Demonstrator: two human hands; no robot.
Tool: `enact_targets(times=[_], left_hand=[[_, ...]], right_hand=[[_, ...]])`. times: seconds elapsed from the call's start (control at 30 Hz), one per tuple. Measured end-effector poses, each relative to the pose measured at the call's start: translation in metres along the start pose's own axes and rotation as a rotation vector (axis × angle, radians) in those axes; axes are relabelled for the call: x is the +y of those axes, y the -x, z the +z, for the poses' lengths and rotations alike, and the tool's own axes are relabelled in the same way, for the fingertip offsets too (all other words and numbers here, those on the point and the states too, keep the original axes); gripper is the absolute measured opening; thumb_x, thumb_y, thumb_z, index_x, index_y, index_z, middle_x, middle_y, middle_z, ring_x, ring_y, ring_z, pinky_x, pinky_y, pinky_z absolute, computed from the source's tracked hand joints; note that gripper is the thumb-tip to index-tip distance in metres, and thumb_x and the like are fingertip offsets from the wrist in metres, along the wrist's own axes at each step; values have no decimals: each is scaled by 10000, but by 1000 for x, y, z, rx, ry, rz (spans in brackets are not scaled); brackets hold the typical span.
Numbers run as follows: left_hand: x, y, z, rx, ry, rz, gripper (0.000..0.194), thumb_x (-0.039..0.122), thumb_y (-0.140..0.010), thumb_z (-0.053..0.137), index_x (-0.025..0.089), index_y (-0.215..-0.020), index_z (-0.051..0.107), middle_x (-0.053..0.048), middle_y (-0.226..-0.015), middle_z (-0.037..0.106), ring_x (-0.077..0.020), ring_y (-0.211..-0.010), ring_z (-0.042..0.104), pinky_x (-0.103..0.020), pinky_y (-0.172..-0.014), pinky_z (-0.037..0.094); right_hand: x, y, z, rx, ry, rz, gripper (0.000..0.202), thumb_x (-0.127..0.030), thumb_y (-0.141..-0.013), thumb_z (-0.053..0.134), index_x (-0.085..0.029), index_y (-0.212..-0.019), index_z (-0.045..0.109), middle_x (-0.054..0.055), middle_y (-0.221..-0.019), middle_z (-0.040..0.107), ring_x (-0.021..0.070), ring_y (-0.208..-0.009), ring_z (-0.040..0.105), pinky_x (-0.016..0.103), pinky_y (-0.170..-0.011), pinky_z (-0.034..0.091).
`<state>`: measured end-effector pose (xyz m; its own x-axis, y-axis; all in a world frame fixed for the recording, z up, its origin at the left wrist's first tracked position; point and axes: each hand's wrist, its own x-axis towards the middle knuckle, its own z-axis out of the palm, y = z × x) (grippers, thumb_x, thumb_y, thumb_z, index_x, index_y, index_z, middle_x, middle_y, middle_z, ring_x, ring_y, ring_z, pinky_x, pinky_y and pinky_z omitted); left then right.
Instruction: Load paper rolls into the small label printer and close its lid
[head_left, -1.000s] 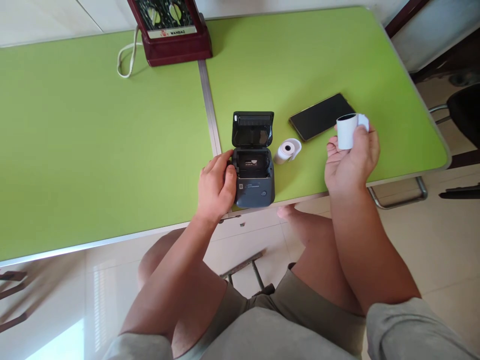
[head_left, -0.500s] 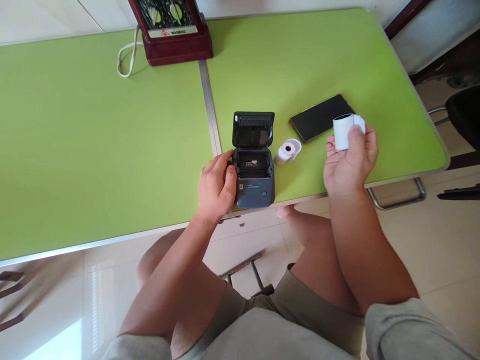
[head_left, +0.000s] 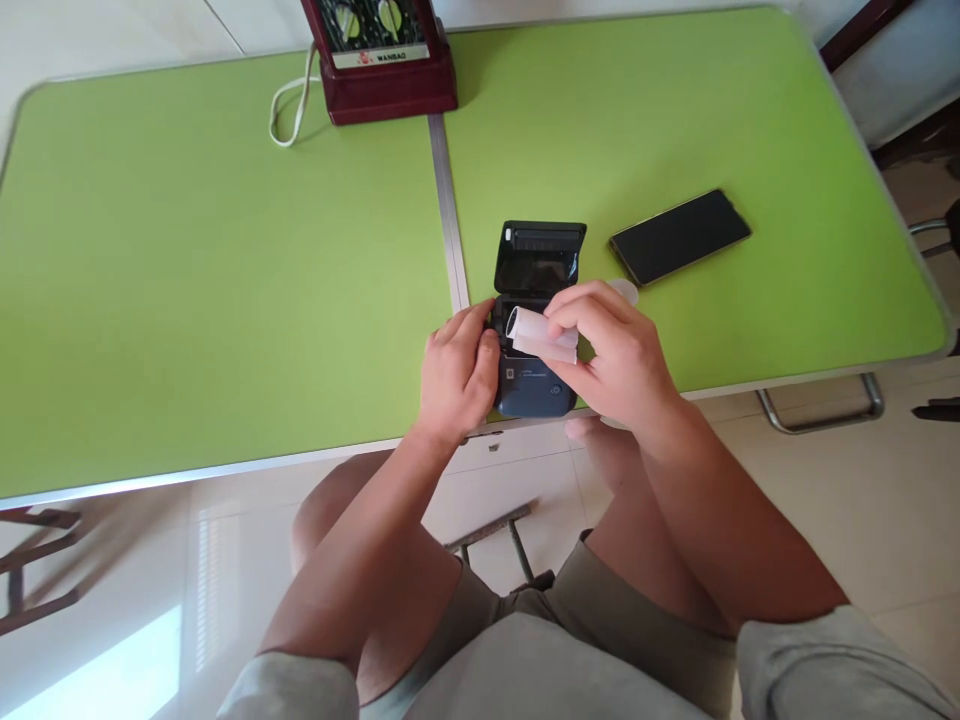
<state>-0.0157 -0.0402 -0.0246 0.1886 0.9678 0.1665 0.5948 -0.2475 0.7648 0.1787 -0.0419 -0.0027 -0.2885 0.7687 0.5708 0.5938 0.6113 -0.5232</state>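
Observation:
A dark label printer (head_left: 535,390) stands at the table's front edge with its lid (head_left: 540,258) swung up. Along its left side lies my left hand (head_left: 459,375), fingers and thumb steadying the body. My right hand (head_left: 619,350) grips a white paper roll (head_left: 534,328) over the printer's bay, its hollow end facing left and a loose flap hanging at the front. The roll hides most of the bay, so whether it touches the inside cannot be told. Behind my right hand only the edge of a second paper roll (head_left: 624,291) shows.
A black phone (head_left: 681,237) lies to the right on the green table (head_left: 225,270). At the back stands a dark red appliance (head_left: 394,92) with dials and a white cord (head_left: 279,118). A metal strip (head_left: 447,210) crosses the tabletop.
My right hand has brought the paper roll leftward from beside the phone to above the open printer, turning it onto its side. My left hand stays on the printer. The view has shifted slightly.

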Motion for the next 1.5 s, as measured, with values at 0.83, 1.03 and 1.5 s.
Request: enact_targets(times=[0.83,1.03,1.5], left_hand=[[2,0,0,-11,16,16,566,489,-1077,269,177,-1353,652,-123,-1300,746,-296,-1183,697,-454,-1010,531],[-4,0,3,-75,-51,43,696,624,-976,424,196,-1522,469,-148,-1468,663,-344,-1298,645,-533,-1102,472],[-15,0,8,-98,-114,114,1015,639,-820,581,233,-1668,197,-134,-1598,561,-374,-1421,567,-563,-1163,427]], right_hand=[[0,-14,-13,-242,174,59,219,-56,-879,565,-234,-762,513,10,-893,712,204,-889,657,376,-862,411],[-11,-7,-25,-285,103,7,217,-83,-890,555,-230,-733,520,5,-780,644,196,-824,606,385,-847,424],[-1,-11,-7,158,32,322,344,-296,-964,652,-306,-1297,571,124,-1452,617,179,-882,702,311,-609,503]])
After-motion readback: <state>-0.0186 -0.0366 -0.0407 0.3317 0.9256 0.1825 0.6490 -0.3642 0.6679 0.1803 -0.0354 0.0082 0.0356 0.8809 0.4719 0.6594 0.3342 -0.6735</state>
